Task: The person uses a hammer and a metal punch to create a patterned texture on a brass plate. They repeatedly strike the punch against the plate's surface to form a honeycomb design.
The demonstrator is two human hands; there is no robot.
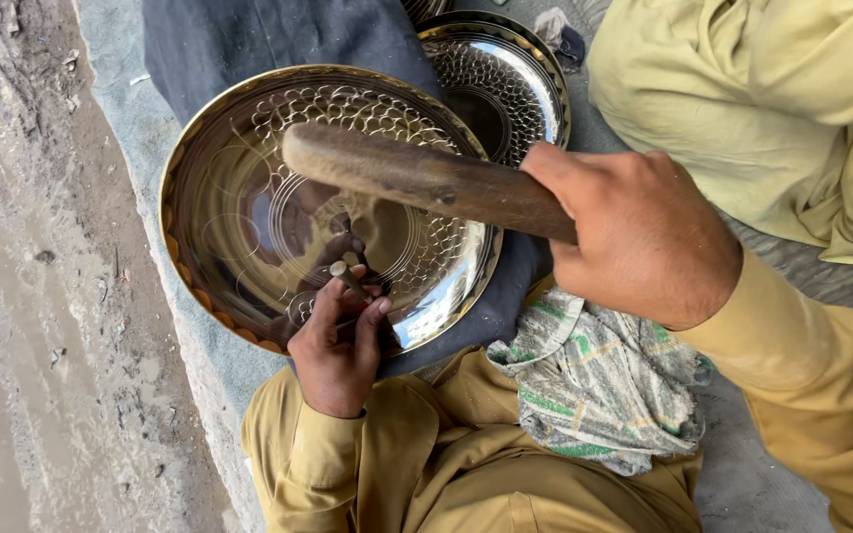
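Left hand (pixel 340 345): I am pinching a small metal punch (pixel 348 281) between closed fingers, its tip standing on the large shiny metal plate (pixel 249 197).
Right hand (pixel 634 237): I am gripping a wooden mallet (pixel 417 178) in a closed fist, raised above the punch.
Plate position: resting on dark cloth (pixel 278 39) over the lap, a second plate (pixel 510 79) lying just behind.
Risk: the mallet glancing off could be striking my left fingers; a tilted punch could be skidding, scarring the pattern.

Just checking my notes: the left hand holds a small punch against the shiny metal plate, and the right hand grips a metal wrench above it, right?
Not quite. The head view shows the right hand gripping a wooden mallet, not a metal wrench. The left hand does hold a small punch against the shiny metal plate.
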